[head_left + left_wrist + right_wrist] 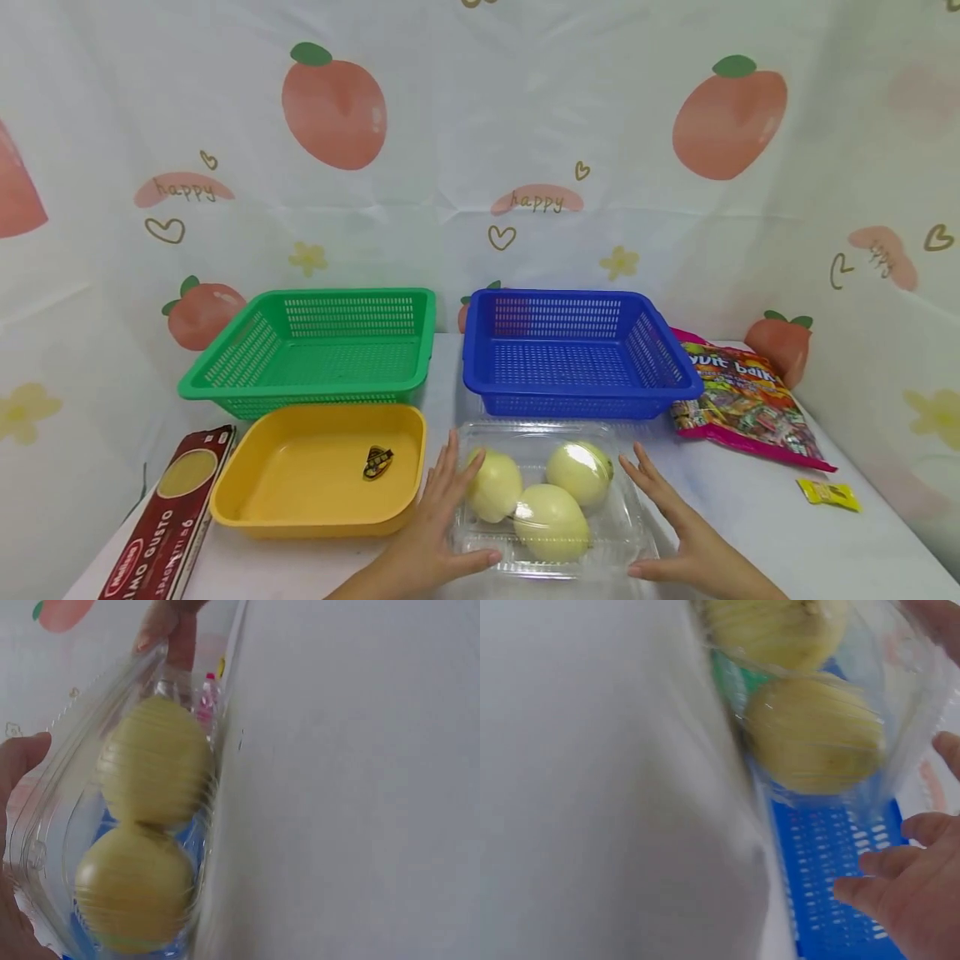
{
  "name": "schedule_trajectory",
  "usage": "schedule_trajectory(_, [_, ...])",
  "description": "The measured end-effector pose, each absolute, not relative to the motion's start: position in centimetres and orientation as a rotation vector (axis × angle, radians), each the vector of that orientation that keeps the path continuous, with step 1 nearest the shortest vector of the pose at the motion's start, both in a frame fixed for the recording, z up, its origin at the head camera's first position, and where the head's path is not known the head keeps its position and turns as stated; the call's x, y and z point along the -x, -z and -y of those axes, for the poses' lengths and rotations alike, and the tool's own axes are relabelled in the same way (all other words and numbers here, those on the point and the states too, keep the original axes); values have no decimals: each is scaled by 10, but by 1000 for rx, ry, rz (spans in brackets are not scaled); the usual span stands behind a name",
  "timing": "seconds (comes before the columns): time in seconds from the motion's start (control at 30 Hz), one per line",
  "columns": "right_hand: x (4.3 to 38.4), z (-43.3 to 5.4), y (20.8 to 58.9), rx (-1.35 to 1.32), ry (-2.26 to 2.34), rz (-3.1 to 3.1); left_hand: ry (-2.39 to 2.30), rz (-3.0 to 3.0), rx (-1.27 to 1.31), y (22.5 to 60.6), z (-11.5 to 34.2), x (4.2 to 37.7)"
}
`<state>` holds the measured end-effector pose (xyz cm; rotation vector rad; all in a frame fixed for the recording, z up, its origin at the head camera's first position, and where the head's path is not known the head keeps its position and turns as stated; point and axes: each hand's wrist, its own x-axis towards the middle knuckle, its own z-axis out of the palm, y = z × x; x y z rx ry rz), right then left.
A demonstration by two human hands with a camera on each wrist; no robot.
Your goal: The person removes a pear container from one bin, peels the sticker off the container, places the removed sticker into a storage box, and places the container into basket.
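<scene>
A clear plastic clamshell box [534, 546] stands on the white tabletop with its lid down. Three pale yellow round fruits [551, 521] show through it. Along the box's left side lies my left hand [435, 525], fingers extended and thumb near the front edge. My right hand [678, 533] is spread at the opposite side, fingers apart; in the right wrist view its fingertips stand a little away from the plastic. Whether the left fingertips touch the box I cannot tell. Two fruits [154, 761] are visible from the side in the left wrist view, blurred.
Behind are a green basket [300, 392] and a blue basket [585, 400]. A yellow basin [300, 475] holding a small dark badge [377, 462] is at left, beside a red spaghetti pack [168, 517]. A candy bag [750, 404] and a yellow wrapped sweet [828, 494] lie right.
</scene>
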<state>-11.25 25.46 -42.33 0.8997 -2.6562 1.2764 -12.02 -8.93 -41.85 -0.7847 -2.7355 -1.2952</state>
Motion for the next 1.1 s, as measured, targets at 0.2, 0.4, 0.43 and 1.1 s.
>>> schedule_trajectory(0.2, [114,-247,429,-1055,-1486,2558,1434,2756,747,423,87,119])
schedule_trajectory(0.4, [115,-242,434,-1159,-1640,2428,1511,2690,773,428,87,120])
schedule_trajectory(0.43, [115,-242,434,-1144,-1641,2432,1527,2684,777,428,87,120])
schedule_trajectory(1.1, [111,-231,435,-1099,-1682,2345,1657,2647,817,428,86,120])
